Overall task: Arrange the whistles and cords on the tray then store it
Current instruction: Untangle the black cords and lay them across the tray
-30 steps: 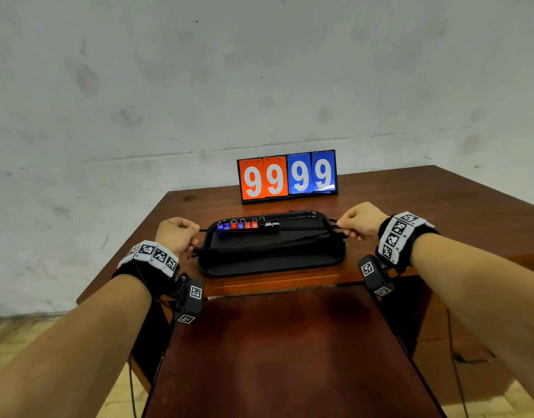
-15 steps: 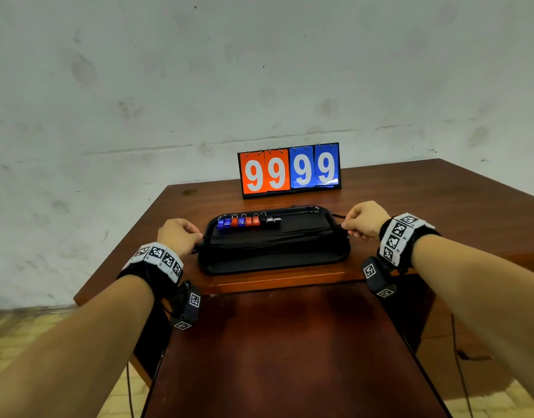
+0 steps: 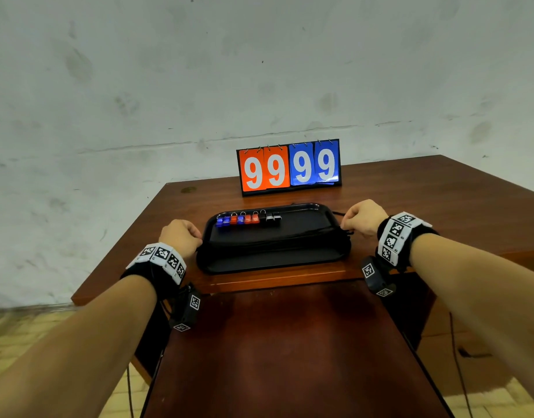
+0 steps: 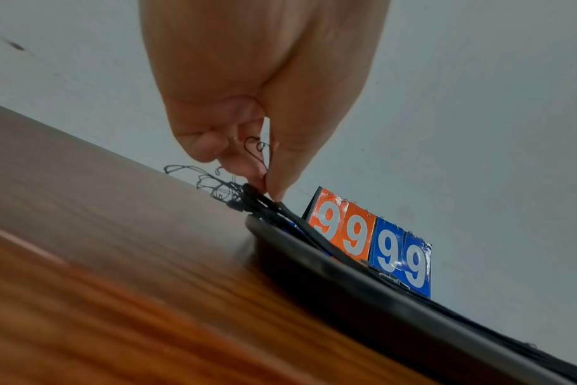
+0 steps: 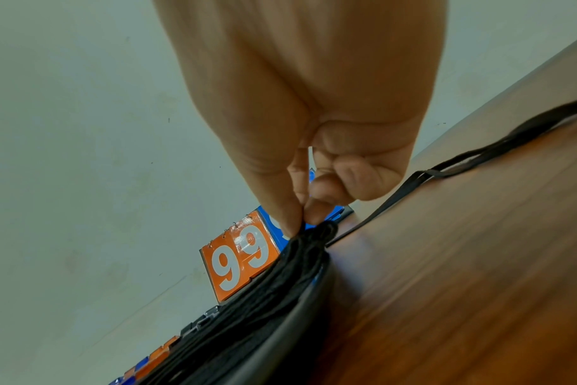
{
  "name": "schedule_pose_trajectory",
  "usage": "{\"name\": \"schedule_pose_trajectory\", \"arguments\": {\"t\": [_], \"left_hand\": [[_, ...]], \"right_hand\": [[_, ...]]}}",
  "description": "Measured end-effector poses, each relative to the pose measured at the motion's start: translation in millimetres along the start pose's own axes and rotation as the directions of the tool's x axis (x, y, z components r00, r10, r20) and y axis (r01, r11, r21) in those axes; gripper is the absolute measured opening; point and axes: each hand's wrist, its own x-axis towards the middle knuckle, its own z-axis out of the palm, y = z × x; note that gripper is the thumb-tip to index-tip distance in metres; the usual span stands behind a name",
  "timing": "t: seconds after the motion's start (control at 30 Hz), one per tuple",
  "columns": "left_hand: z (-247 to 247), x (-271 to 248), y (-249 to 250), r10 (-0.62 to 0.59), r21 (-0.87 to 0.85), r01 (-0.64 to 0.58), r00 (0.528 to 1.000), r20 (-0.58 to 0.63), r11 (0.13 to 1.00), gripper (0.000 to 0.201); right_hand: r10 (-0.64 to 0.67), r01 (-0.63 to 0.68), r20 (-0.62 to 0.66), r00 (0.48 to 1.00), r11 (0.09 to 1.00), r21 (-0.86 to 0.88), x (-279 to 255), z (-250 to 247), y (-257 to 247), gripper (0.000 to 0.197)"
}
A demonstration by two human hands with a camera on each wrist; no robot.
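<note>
A black rectangular tray (image 3: 268, 262) with rounded corners and a raised rim lies flat on a dark wooden table (image 3: 425, 206), near its front edge. Along the tray's back left stands a tidy row of small whistles (image 3: 248, 219): blue and red ones on the left, black ones on the right, several with thin metal rings on top. A bundle of black cords (image 3: 278, 238) stretches lengthwise across the tray from one short end to the other. The left end is frayed, with loose threads (image 4: 214, 182) curling over the rim. One cord loop (image 5: 478, 153) trails off the right end onto the table.
</note>
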Motion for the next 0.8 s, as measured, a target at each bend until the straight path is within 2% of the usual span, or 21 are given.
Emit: {"name": "schedule_pose_trajectory", "arguments": {"t": [0.27,0.47,0.67,0.8], "left_hand": [[-0.9,-1.0,1.8,-0.023,0.035,0.023,1.000,0.007,0.999,0.011],[-5.2,-11.8,19.9,-0.069,0.102,0.075,0.996,-0.062,0.992,0.007],[2.3,-19.0,67.3,0.035,0.061,-0.033,0.999,-0.020,0.998,0.010],[20.4,-22.7,110.7,0.127,-0.019,-0.127,0.992,0.021,0.992,0.009]], "right_hand": [[-0.006,0.006,-0.024,1.000,1.000,0.004,-1.5,3.9,0.7,0.004],[-0.005,0.009,-0.053,0.999,0.997,0.073,-3.3,-3.0,2.9,0.010],[0.023,0.001,-0.143,0.989,0.987,0.163,-5.8,-21.9,6.0,0.011],[0.027,0.004,-0.209,0.977,0.989,0.145,-4.0,-41.6,18.6,0.013]]}}
